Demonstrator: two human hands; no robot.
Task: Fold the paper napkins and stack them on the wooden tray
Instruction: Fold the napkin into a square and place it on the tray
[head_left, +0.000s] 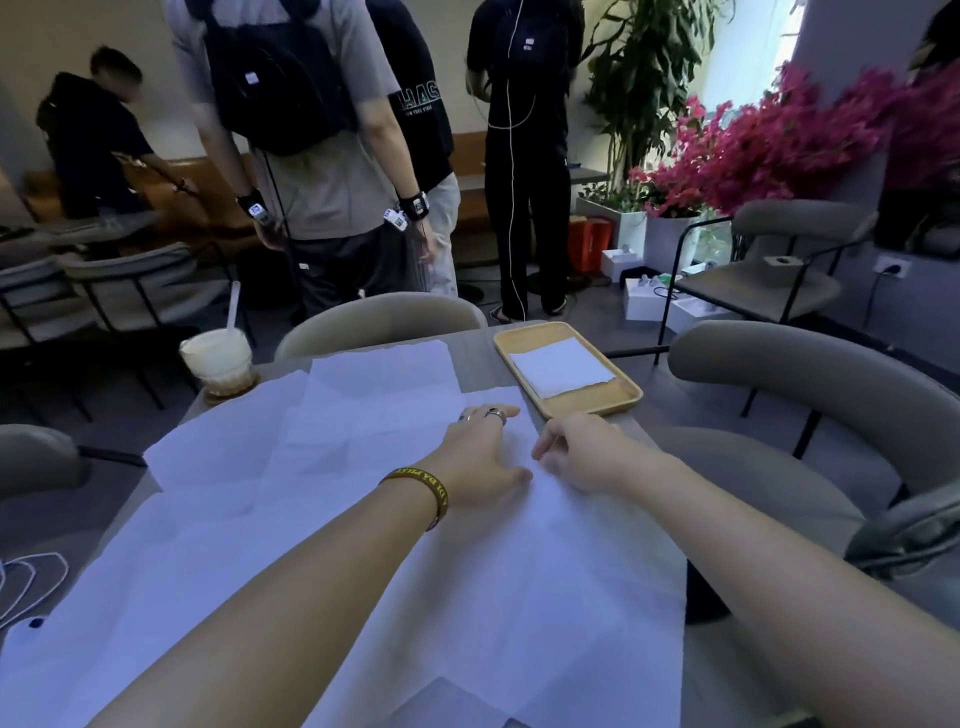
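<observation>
Several unfolded white paper napkins lie overlapping across the table and cover most of it. A wooden tray stands at the table's far right corner with one folded napkin in it. My left hand, with rings and a yellow wristband, lies flat on the far right part of the top napkin, fingers spread. My right hand is just to its right, at that napkin's right edge, fingers curled; whether they pinch the paper is hidden.
A plastic cup with a straw stands on a coaster at the table's far left corner. Grey chairs surround the table. Several people stand beyond it. Pink flowers and white boxes are at the back right. A white cable lies at the left.
</observation>
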